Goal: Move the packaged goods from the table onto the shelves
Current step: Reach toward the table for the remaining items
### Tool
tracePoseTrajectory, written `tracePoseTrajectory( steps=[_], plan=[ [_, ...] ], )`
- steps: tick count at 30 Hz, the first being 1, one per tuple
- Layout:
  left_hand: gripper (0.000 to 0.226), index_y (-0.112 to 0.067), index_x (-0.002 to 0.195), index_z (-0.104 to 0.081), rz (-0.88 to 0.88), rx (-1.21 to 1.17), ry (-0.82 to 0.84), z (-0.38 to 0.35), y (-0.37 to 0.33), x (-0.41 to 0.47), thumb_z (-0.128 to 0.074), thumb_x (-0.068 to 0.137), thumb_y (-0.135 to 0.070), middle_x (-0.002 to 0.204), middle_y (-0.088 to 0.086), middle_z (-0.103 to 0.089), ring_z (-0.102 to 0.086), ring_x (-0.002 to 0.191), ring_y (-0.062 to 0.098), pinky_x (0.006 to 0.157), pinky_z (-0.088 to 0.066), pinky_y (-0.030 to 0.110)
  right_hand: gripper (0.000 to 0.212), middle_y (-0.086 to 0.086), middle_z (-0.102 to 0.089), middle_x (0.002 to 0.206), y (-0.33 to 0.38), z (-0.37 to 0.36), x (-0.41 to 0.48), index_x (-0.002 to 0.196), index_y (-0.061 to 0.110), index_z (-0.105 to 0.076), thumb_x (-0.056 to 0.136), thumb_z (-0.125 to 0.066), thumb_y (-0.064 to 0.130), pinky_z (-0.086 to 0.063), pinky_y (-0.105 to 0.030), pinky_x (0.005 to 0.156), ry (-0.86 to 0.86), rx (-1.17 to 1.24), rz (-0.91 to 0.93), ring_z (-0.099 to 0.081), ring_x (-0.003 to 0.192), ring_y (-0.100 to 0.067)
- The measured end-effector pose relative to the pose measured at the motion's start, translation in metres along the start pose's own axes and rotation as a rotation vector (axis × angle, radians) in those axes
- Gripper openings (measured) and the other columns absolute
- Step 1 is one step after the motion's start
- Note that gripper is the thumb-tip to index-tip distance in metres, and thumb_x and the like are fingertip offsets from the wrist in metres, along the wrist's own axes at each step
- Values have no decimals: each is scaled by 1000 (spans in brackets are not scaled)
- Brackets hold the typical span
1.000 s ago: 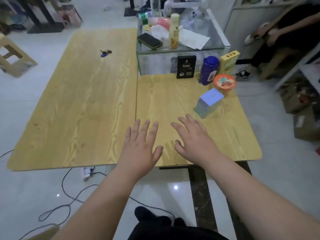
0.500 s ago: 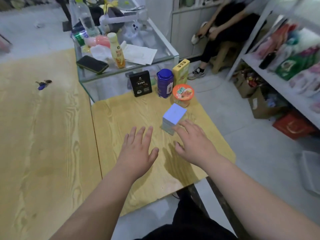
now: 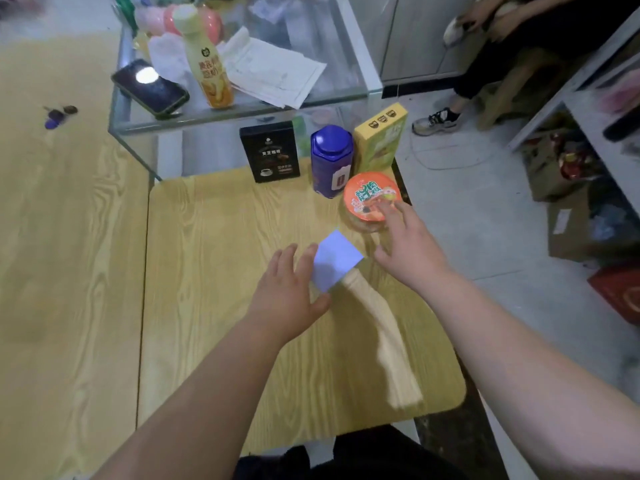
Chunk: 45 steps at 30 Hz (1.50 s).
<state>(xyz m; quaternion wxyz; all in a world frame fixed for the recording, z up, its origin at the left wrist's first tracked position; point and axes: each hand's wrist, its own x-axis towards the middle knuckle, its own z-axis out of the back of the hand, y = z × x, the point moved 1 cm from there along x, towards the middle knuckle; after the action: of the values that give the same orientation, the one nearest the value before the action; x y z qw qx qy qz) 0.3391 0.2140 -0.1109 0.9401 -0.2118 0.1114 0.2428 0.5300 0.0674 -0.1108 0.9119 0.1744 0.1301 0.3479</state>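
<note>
Reaches with left hand (image 3: 290,293), fingers spread wide, touching the pale blue box (image 3: 336,260) near the tabletop's (image 3: 221,244) right edge. Lays straight fingers of right hand (image 3: 410,245) on the noodle cup (image 3: 367,195) at the far right corner, beside a blue tin (image 3: 330,160).

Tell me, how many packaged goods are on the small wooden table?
5: black box, blue tin and yellow box along the back edge, orange noodle cup in front of them, pale box nearest the camera. None looks hidden.
</note>
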Motion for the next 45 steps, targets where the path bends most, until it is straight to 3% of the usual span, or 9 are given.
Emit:
tracePoseTrajectory(
  steps=[4, 8, 16, 21, 26, 28, 31, 37, 45],
  plan=[
    [96, -32, 157, -14, 54, -81, 42, -18, -12, 21, -71, 83, -54, 152, 4, -24, -33, 138, 27, 107, -41, 39, 101, -16, -4, 164, -27, -11, 44, 155, 44, -14, 79, -79, 34, -39, -49, 112, 115, 33, -147, -29, 146, -39],
    [85, -30, 154, -20, 126, -155, -12, -27, -14, 31, -70, 87, -41, 139, 5, -33, -47, 123, 30, 87, -48, 41, 109, -15, 4, 163, -33, -26, 78, 152, 50, -20, 68, -88, 51, -33, -46, 118, 171, 122, -175, -25, 148, -38],
    [77, -31, 146, -37, 318, -332, -201, -23, 35, 1, -73, 78, -18, 130, 5, -35, -53, 103, 24, 75, -42, 26, 75, -13, -26, 144, -7, -68, 53, 130, 32, -56, 64, -91, 31, -40, -20, 101, 145, 309, 88, -53, 114, -23],
    [71, -42, 134, -43, 548, -658, -244, -12, 70, -44, -74, 76, -15, 126, -4, -36, -53, 99, 16, 67, -43, 19, 71, -6, -38, 132, 27, -87, 33, 122, 35, -62, 60, -94, 20, -27, 0, 101, 263, 519, 183, -42, 124, -10],
    [76, -31, 132, -37, 697, -1260, -507, 5, 103, -104, -70, 63, -28, 113, 2, -59, -61, 83, 13, 71, -54, 31, 76, 2, -54, 125, 102, -79, 12, 122, 44, -47, 59, -90, 36, -54, -28, 92, 530, 865, 135, -62, 111, -18],
    [75, -23, 137, -38, 761, -1460, -605, 4, 119, -134, -69, 68, -27, 114, 6, -65, -65, 88, 21, 75, -54, 41, 86, -2, -54, 125, 138, -82, -3, 130, 49, -35, 59, -83, 43, -59, -43, 83, 635, 1067, 35, -67, 105, -23],
    [81, -9, 145, -41, 744, -1651, -730, -1, 146, -188, -74, 76, -35, 135, 24, -60, -65, 109, 41, 95, -50, 59, 93, 2, -60, 122, 195, -93, -31, 142, 42, -29, 63, -78, 38, -59, -40, 69, 810, 1285, -34, -71, 95, -19],
    [78, -8, 141, -50, 753, -1773, -1161, -11, 174, -336, -72, 80, -50, 143, 22, -55, -52, 131, 43, 100, -42, 59, 92, 9, -68, 116, 313, -117, -120, 141, 40, -36, 57, -75, 45, -59, -39, 71, 1102, 1206, 97, -72, 99, -19],
    [85, -7, 146, -37, 817, -1675, -1747, -26, 172, -579, -72, 85, -53, 143, 19, -56, -57, 127, 42, 99, -48, 66, 84, -6, -66, 115, 473, -157, -319, 134, 25, -42, 62, -82, 41, -58, -48, 72, 1453, 1083, 340, -71, 97, -29]
  ],
)
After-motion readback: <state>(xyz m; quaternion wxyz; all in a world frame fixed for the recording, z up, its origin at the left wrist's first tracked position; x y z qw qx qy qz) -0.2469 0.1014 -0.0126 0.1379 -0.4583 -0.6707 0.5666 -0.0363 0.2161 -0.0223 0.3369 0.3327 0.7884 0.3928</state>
